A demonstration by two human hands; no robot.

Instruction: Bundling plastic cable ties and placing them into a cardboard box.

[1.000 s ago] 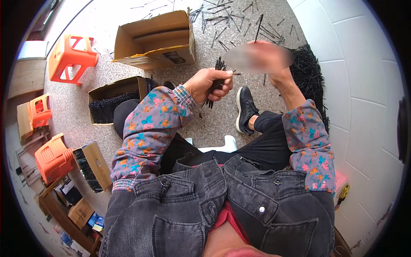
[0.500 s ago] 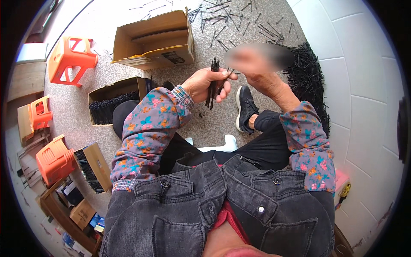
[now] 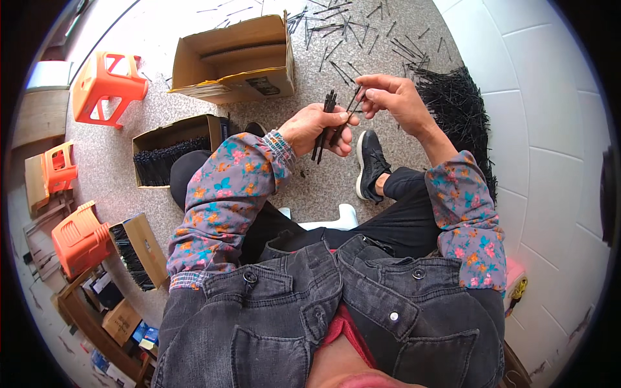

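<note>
The left hand (image 3: 312, 126) is curling firmly around one bundle of thin black sticks (image 3: 320, 145), several in number but overlapping too much for exact counting, above the floor between the knees. The right hand (image 3: 398, 103) is nearly closing thumb and forefinger on at least one slanting stick (image 3: 353, 105), its lower end meeting the left fingers. Gathering seems partway along: two cardboard boxes, one by the left knee (image 3: 178, 132) and one farther back (image 3: 147, 246), are already holding dense rows, while one big heap (image 3: 460, 107) and dozens of scattered sticks (image 3: 346, 27) are still lying loose. Three orange stools (image 3: 110, 90) are standing leftward, beyond one larger open carton (image 3: 236, 89).
</note>
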